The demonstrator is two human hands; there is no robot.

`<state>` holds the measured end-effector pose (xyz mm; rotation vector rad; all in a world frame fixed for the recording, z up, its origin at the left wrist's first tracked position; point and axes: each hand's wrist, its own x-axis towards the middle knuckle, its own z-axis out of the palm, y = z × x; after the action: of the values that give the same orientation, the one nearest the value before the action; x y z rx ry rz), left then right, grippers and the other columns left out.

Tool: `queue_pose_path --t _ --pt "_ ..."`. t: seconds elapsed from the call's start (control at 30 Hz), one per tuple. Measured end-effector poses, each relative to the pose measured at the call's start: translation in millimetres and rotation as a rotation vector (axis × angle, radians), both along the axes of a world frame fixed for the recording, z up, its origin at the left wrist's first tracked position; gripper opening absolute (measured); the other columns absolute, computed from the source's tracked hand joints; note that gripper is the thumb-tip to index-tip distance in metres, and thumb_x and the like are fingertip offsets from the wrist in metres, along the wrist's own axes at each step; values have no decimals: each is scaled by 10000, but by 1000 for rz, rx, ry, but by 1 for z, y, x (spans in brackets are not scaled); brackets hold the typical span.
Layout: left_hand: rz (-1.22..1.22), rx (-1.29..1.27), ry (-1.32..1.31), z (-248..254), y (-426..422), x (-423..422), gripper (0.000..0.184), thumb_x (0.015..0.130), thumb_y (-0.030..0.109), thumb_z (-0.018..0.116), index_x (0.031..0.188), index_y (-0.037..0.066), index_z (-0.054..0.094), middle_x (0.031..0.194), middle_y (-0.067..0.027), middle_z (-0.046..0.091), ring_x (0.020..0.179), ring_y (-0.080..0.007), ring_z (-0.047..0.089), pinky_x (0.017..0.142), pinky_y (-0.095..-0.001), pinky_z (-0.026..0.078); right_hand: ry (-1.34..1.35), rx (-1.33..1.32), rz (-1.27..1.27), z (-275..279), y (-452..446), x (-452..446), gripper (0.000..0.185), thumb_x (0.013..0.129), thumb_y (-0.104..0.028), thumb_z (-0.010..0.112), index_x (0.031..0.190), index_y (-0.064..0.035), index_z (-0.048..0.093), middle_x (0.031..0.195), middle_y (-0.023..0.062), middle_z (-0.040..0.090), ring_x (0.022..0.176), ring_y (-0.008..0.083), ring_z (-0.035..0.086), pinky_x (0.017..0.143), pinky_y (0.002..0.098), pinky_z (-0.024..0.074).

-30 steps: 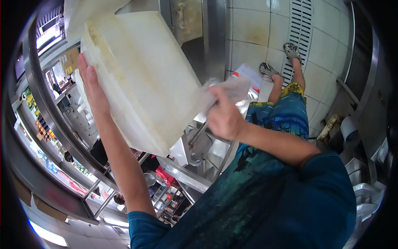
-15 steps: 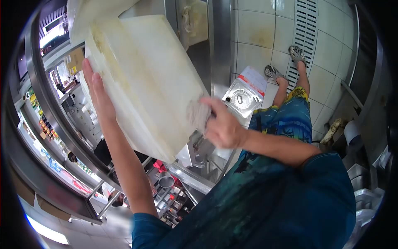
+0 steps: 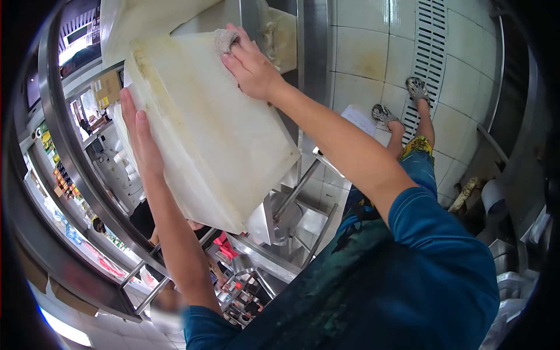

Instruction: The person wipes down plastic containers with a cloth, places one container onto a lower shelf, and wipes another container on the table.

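A large, thick white plastic block (image 3: pixel 216 128), which looks like a cutting board, stands tilted in front of me with yellowish stains along its edge. My left hand (image 3: pixel 142 140) lies flat against its left side, fingers stretched out. Near the far right corner, my right hand (image 3: pixel 254 67) presses a bunched grey cloth (image 3: pixel 225 41) onto the top face. Part of the cloth is hidden under the fingers.
Another pale slab (image 3: pixel 140 20) is beyond the block, beside a metal counter edge (image 3: pixel 315 52). A metal rail (image 3: pixel 64 122) runs along the left. Below right are a tiled floor (image 3: pixel 359 52) and a drain grate (image 3: pixel 430 35). Another person's arm shows at lower left.
My right hand has moved with the cloth from the block's near right edge up to its far right corner. My left hand has stayed on the left side.
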<state>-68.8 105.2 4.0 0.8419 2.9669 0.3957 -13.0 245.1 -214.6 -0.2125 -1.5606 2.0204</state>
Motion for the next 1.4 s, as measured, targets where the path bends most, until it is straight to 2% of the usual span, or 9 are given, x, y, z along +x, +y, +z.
queue_pose_path --t 0.07,0.3,0.4,0.57,0.73,0.87,1.07,1.2,1.4 --pt "7 8 2 -1 -4 -2 705 1009 471 326 1540 12 260 1617 -165 221 1513 -291 146 1217 -390 90 -40 -162 129 9 -2 13 212 983 -159 505 1021 42 560 1554 254 273 1275 402 469 1055 411 377" --pt "-12 -17 29 2 1 4 688 1013 449 314 1537 7 265 1613 -175 224 1509 -304 158 1216 -397 96 61 167 348 39 -8 168 152 829 -11 588 721 20 487 1584 235 242 1419 432 325 1133 478 325" --pt "-63 -49 36 4 -3 3 692 1011 449 315 1539 6 255 1615 -174 217 1509 -308 156 1217 -399 95 130 430 289 43 1 120 134 818 -56 611 747 35 542 1554 215 320 1392 426 360 1109 559 335" --pt "-57 -94 34 6 -7 -6 690 1016 444 317 1544 8 238 1621 -168 201 1511 -306 147 1218 -398 92 293 57 24 44 11 -50 153 887 -119 580 814 14 566 1418 223 474 1148 416 545 927 457 462" --pt "-54 -55 37 3 -9 -14 654 1027 401 328 1545 12 240 1620 -167 205 1511 -301 150 1220 -394 95 -56 85 207 46 -3 -6 164 909 -139 556 860 18 554 1412 250 461 1143 426 542 929 461 459" --pt "-21 -57 53 4 -5 -12 649 1025 397 332 1544 16 249 1619 -166 209 1509 -306 159 1220 -396 104 98 114 255 43 -31 145 106 861 -12 542 839 90 525 1533 299 301 1333 448 434 1067 427 400" --pt "-45 -71 89 6 -11 -13 651 1014 396 369 1544 32 263 1616 -172 213 1504 -317 177 1215 -395 127 109 236 92 37 -10 24 205 905 -59 516 1050 58 602 1440 283 410 1128 440 549 943 438 463" --pt "7 -91 106 0 -19 -13 660 995 431 431 1565 149 255 1625 -110 216 1506 -302 172 1181 -562 140 47 205 24 48 18 -79 124 916 -90 520 930 19 578 1338 293 492 1110 472 532 914 492 466" --pt "195 -67 217 -5 -8 -11 666 957 503 512 1538 242 318 1624 -27 236 1501 -290 187 1092 -735 149 -149 539 275 65 16 73 140 926 -118 530 901 10 581 908 230 589 912 438 559 796 501 446"
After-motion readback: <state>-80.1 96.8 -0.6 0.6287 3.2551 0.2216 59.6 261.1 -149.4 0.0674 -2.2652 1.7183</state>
